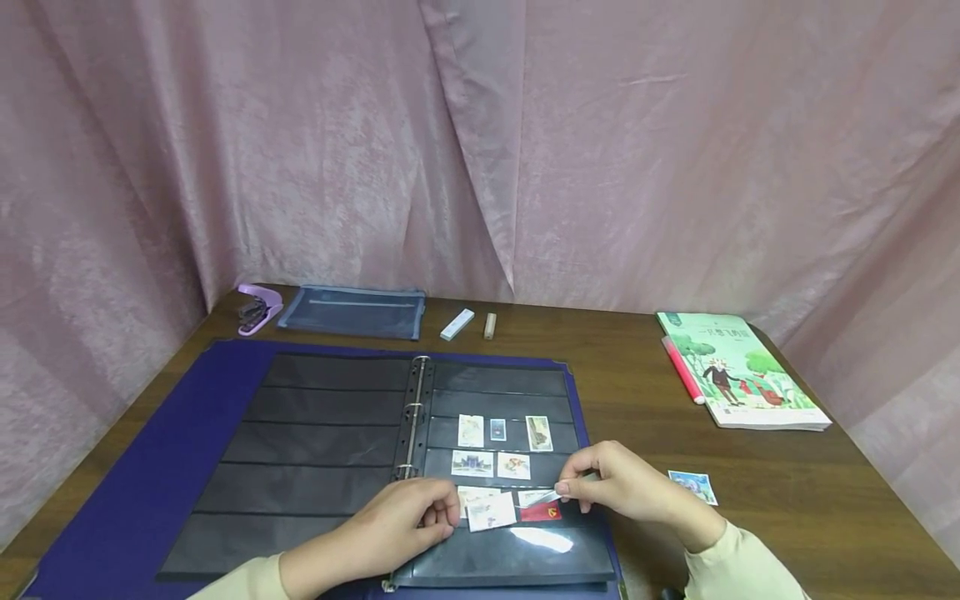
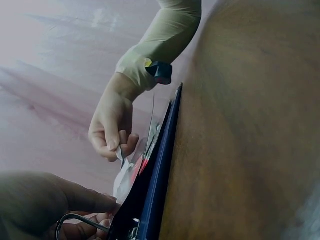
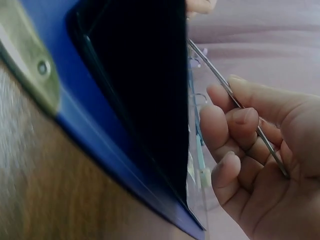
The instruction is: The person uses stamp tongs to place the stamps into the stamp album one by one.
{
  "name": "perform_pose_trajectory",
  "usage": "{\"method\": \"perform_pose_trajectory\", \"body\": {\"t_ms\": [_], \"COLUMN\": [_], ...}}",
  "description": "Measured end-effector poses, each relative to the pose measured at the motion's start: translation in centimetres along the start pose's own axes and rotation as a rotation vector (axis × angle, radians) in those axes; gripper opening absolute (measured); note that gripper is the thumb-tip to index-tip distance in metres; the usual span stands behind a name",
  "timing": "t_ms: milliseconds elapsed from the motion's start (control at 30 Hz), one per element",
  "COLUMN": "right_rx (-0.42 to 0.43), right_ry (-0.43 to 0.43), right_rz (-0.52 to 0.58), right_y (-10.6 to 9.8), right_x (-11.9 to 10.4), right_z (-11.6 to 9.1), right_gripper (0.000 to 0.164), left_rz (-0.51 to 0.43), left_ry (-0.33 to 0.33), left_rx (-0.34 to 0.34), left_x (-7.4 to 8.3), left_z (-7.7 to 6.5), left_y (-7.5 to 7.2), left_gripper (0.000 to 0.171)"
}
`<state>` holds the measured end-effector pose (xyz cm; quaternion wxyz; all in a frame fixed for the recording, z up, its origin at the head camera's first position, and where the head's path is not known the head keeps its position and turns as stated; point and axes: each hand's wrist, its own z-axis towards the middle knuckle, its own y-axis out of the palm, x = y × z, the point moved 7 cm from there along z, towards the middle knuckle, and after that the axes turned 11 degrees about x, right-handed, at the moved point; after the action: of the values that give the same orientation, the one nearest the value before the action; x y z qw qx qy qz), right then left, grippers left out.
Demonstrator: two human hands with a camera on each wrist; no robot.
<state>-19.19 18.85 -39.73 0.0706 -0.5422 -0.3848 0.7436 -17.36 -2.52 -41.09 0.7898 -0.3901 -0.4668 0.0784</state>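
An open stamp album [image 1: 510,558] with black strip pages lies on the table. My right hand [image 1: 611,483] pinches slim metal tweezers [image 3: 215,70], whose tips reach left over a lower strip. Beneath them is a red stamp [image 1: 540,512] with a yellow emblem. Left of it, a pale stamp [image 1: 492,512] sits askew, partly covering another. My left hand [image 1: 408,525], fingers bent, rests at the page beside the pale stamp's left edge; whether it grips anything is hidden. Higher strips hold several stamps, including a blue building stamp [image 1: 472,464] and a tall brownish stamp [image 1: 538,433].
A loose blue stamp [image 1: 693,487] lies right of the album. Farther back are a green picture book [image 1: 742,367] and a red marker [image 1: 683,371]. Behind the album lie a purple stapler [image 1: 260,309], a mesh pouch [image 1: 352,312], a white block [image 1: 457,324] and a beige piece [image 1: 490,326].
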Motion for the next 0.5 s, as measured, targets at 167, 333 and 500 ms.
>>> {"method": "perform_pose_trajectory", "body": {"t_ms": [167,333,500], "right_rx": [0.003,0.014,0.027], "right_ry": [0.004,0.004,0.001], "right_rz": [0.005,-0.016,-0.044], "right_y": [0.59,0.81,0.87], "right_x": [-0.34,-0.51,-0.56], "right_z": [0.18,0.22,0.40], "right_gripper": [0.022,0.021,0.022], "left_rz": [-0.003,0.017,0.013], "left_ry": [0.001,0.012,0.019], "left_rx": [0.003,0.013,0.018], "left_x": [0.04,0.05,0.16], "left_z": [0.03,0.08,0.10], "left_y": [0.01,0.11,0.08], "left_gripper": [0.018,0.020,0.020]}}
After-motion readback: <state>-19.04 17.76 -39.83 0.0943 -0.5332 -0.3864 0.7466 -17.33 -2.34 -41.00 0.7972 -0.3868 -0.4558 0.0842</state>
